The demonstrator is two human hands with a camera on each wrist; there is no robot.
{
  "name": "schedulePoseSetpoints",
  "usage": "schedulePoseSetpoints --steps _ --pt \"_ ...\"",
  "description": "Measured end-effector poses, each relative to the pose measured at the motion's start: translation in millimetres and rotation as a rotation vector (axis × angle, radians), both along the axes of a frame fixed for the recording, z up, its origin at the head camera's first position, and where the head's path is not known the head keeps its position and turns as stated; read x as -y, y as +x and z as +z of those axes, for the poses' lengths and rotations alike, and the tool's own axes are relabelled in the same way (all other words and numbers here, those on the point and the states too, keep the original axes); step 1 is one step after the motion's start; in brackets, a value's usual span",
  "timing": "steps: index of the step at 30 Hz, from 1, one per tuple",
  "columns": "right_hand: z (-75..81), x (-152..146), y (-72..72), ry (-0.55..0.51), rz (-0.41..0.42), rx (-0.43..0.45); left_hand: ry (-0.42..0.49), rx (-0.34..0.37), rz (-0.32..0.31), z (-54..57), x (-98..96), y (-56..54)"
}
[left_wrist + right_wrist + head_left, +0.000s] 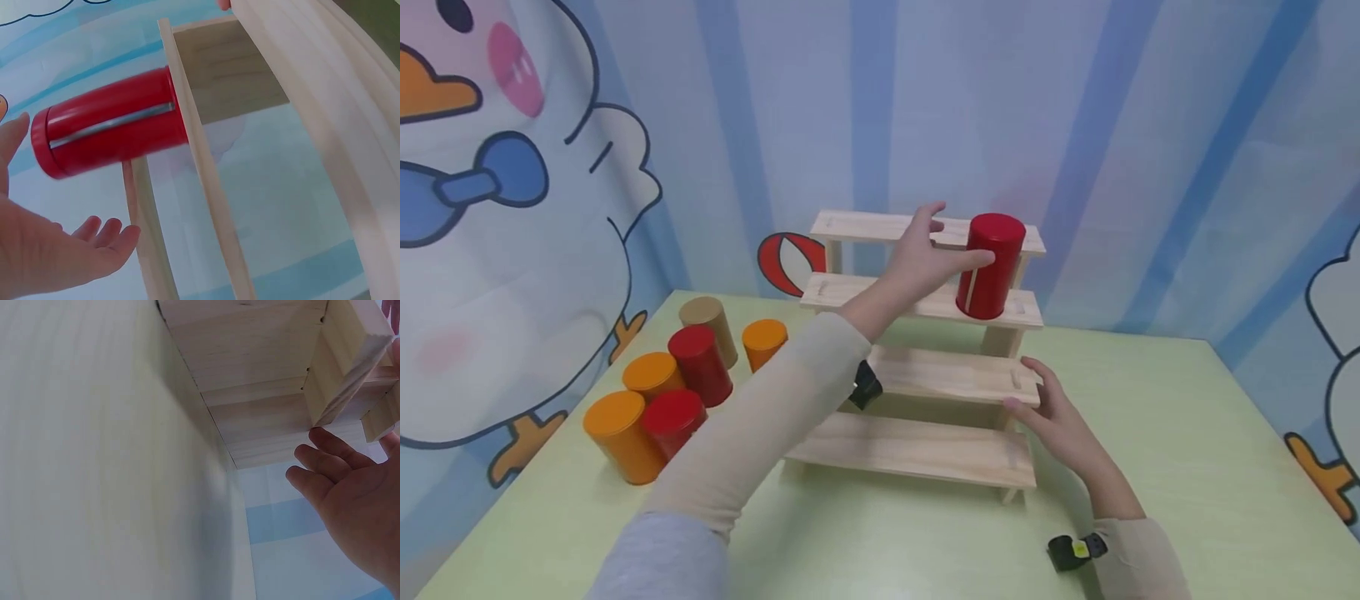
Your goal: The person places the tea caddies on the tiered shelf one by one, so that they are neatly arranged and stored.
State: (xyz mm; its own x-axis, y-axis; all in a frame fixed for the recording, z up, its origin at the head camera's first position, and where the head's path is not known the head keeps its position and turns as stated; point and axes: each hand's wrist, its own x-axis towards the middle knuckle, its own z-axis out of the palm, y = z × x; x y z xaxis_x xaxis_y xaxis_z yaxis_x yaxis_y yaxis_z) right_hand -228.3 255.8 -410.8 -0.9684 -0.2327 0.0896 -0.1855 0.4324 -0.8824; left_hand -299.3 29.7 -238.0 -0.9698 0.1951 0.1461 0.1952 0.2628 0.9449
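A red canister [992, 265] with a pale strip down its side stands upright on the second-highest board of a stepped wooden shelf [955, 373]. Beside it, my left hand [921, 260] is spread, the thumb at the canister's side in the head view. In the left wrist view the fingers [103, 240] are apart from the red canister [112, 122], and the hand holds nothing. My right hand [1060, 421] grips the right end of the third board down, thumb in front and a finger behind. In the right wrist view its other fingers [322, 462] lie by a wooden support [347, 359].
On the table's left stand several canisters: orange ones [625, 433], red ones [700, 362] and a tan one [709, 321]. Another orange canister [763, 342] is partly behind my left sleeve. A striped cloth backdrop [925, 108] hangs close behind the shelf.
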Motion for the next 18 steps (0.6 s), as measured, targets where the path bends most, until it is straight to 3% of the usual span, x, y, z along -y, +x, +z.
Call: schedulePoseSetpoints --steps 7,14,18 --pt "-0.2 0 -2.3 -0.001 0.008 0.004 -0.04 -0.022 0.046 11.1 38.6 7.3" --pt "2.6 -3 2.5 -0.002 -0.004 0.007 -0.132 -0.1 0.022 26.9 82.5 28.5" --pt "3.9 -5 4.1 -0.009 -0.003 0.005 -0.149 -0.152 0.004 30.7 106.5 43.1"
